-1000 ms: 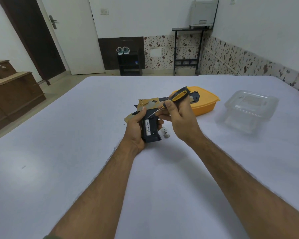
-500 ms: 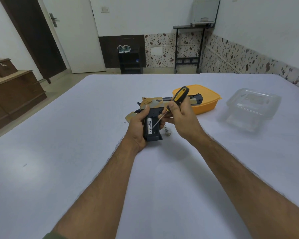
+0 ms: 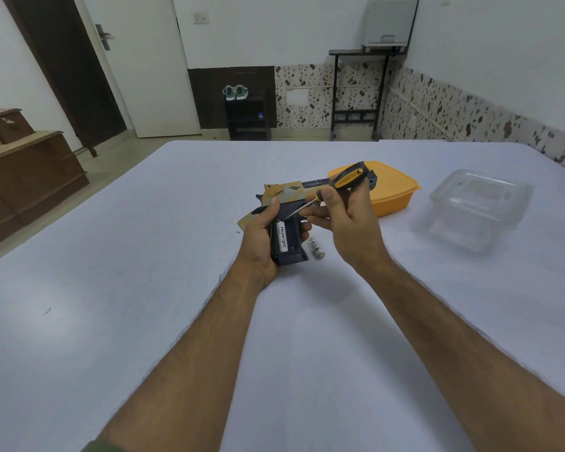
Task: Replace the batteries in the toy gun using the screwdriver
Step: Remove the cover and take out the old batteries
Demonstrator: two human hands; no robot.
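Across the lower two thirds of the frame a white table (image 3: 111, 288) is spreading from edge to edge, carrying everything of interest near its centre. Right of centre, a clear plastic container (image 3: 480, 207) is sitting upside down, and just left of it an orange tub (image 3: 393, 194) is resting against the far side of the hands. At centre frame the toy gun (image 3: 287, 207) is being held above the table, its barrel pointing toward the right of the frame, its body showing tan and gold camouflage on top and a dark blue grip below. The left hand (image 3: 261, 236) is wrapping around that grip, where a white battery (image 3: 282, 237) labelled "Heybright" is lying in the open compartment. The right hand (image 3: 349, 223) is pinching the screwdriver (image 3: 343, 181) low on its black and yellow handle, the thin metal shaft slanting down and left with its tip meeting the top of the compartment. Just below the right hand's fingers, a second battery (image 3: 317, 248) is lying loose on the table beside the grip's base.
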